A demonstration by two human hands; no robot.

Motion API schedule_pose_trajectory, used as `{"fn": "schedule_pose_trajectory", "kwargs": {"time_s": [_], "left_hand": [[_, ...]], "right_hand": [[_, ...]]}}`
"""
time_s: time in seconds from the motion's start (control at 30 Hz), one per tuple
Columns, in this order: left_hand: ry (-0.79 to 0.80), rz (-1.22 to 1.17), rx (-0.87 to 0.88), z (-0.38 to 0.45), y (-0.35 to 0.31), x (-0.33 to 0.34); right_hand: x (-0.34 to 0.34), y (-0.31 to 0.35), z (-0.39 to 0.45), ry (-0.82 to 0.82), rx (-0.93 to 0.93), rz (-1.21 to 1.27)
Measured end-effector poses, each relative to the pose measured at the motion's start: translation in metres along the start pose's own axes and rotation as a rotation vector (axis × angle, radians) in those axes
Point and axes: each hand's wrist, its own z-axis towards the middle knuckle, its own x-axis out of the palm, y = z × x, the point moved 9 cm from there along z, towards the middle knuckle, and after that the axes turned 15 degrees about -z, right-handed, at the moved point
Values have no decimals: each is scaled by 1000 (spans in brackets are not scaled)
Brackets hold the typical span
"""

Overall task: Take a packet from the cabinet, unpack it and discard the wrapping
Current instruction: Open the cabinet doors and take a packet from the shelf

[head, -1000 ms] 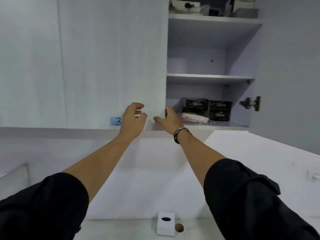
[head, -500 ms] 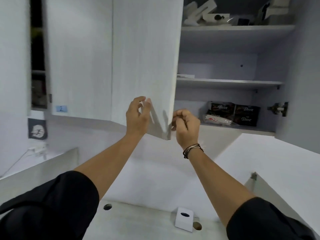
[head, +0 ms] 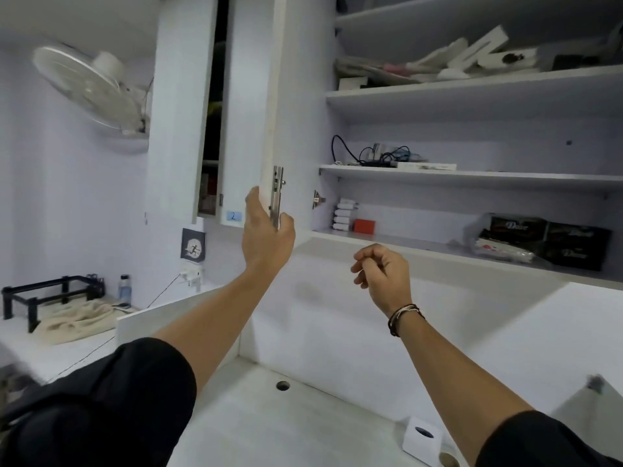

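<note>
Cabinet door (head: 269,106) gripped at its lower edge by the left hand (head: 266,239), right hand (head: 382,269) loosely curled and empty below the shelf, dark packets (head: 542,242) lying on the bottom shelf (head: 387,240), far right

White wall fan (head: 89,87) top left, tilted down. Below it a black metal frame (head: 50,294) on the side counter w/ a beige cloth (head: 76,320) bunched beside it, plus a small bottle (head: 124,289). Dark poster w/ a running figure (head: 193,246) on the wall, plug adapter (head: 191,275) just under it. Desk has a round cable hole (head: 283,385) – and a white box w/ an oval opening (head: 421,438) near the front.
</note>
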Motion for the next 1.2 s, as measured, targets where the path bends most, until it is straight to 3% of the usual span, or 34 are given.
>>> {"fn": "schedule_pose_trajectory", "kwargs": {"time_s": [0.1, 0.17, 0.3, 0.43, 0.63, 0.73, 0.83, 0.97, 1.1, 1.2], "left_hand": [[-113, 51, 360, -33, -41, 12], [-35, 22, 465, -49, -54, 45], [233, -152, 257, -59, -29, 140], [414, -231, -20, -63, 11, 243], [633, -323, -87, -71, 36, 384], [757, -324, -101, -67, 42, 449], [867, -291, -136, -62, 54, 497], [983, -210, -198, -63, 75, 538], [1001, -259, -206, -66, 75, 537], [882, -323, -243, -65, 72, 506]], "right_hand": [[-21, -11, 0, -23, 4, -76], [-43, -24, 5, -49, 4, -123], [-99, -60, 21, -117, 39, -290], [-151, -102, 44, -104, 6, -683], [-232, -165, 104, -152, -101, -1202], [-261, -197, 146, -38, 36, -1368], [-270, -238, 173, 164, 246, -1399], [-262, -270, 178, 349, 379, -1143], [-251, -250, 171, 269, 201, -1214], [-243, -220, 152, 114, -8, -1236]]}}
